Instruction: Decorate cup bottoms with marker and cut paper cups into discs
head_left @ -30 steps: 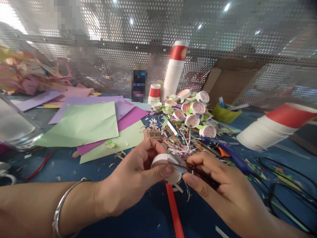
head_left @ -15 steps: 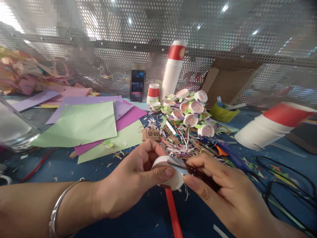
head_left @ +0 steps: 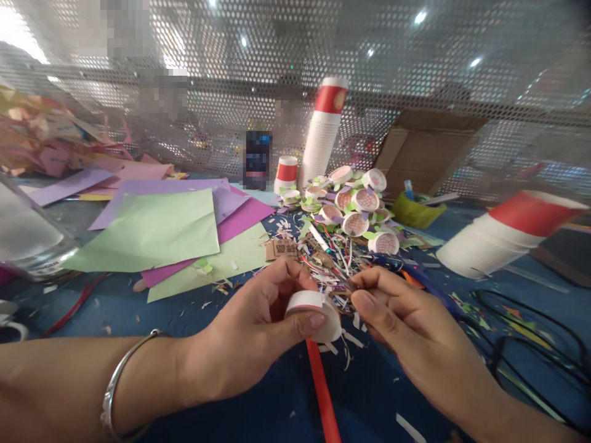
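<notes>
My left hand (head_left: pixel 252 335) is closed around a cut-down paper cup base (head_left: pixel 331 326), its thumb pressed on the white disc and the fingers behind it. A white band runs round its rim. Below it, a red paper strip (head_left: pixel 322 387) stretches down toward the front; whether it joins the base is hidden. In my right hand (head_left: pixel 410 329), thumb and fingers pinch a slim knife (head_left: pixel 340 275). Its metal blade points up and to the left, apart from the base. Most of the handle is covered by my fingers.
Paper scraps (head_left: pixel 330 261) lie behind my hands, before a heap of small cup bases (head_left: pixel 355 224). Coloured sheets (head_left: pixel 152 231) spread to the left. Tall stacked cups (head_left: pixel 323 129) and tipped cups (head_left: pixel 494 240) stand right of centre, near a black cable (head_left: pixel 521 301).
The knife has lifted off the cup base and swung up and away, with my right hand still gripping it. In my left hand the base has shifted slightly.
</notes>
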A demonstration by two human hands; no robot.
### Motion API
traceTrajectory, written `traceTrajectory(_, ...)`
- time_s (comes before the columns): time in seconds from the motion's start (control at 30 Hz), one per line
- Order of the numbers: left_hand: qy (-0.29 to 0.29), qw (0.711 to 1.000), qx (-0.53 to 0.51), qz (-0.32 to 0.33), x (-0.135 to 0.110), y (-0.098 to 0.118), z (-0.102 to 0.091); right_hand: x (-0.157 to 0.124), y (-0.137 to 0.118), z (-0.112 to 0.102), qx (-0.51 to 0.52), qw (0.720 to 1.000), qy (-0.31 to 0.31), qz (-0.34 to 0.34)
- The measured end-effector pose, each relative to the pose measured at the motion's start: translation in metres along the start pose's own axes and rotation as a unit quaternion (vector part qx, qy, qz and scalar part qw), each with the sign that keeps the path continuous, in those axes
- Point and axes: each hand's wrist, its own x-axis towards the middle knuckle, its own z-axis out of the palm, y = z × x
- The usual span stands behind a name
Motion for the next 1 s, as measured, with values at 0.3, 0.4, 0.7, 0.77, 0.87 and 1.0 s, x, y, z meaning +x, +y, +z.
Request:
traceTrajectory(0.3, -0.032, 0.998, 0.051, -0.02, -0.002, -0.002, 0.001, 0.0, 0.003, 0.006, 0.163, 0.982, -0.074, 0.061)
traceTrajectory(0.4, -0.039, 0.997, 0.055, -0.032, -0.001, -0.001, 0.001, 0.0, 0.003, 0.005, 0.136, 0.988, -0.058, 0.054)
traceTrajectory(0.7, -0.032, 0.996, 0.017, -0.087, 0.0, 0.001, 0.002, -0.001, 0.01, 0.0, 0.077, 0.996, -0.003, 0.039)
traceTrajectory(0.77, -0.007, 0.996, 0.003, -0.087, 0.001, 0.001, 0.002, 0.0, 0.011, -0.002, 0.038, 0.998, 0.028, 0.032)
traceTrajectory(0.87, 0.025, 0.997, -0.017, -0.074, 0.002, 0.001, 0.001, 0.002, 0.01, -0.006, -0.026, 0.997, 0.077, 0.017)
traceTrajectory(1.0, 0.029, 0.997, -0.036, -0.066, 0.003, 0.0, 0.001, 0.004, 0.008, -0.01, -0.087, 0.989, 0.12, 0.003)
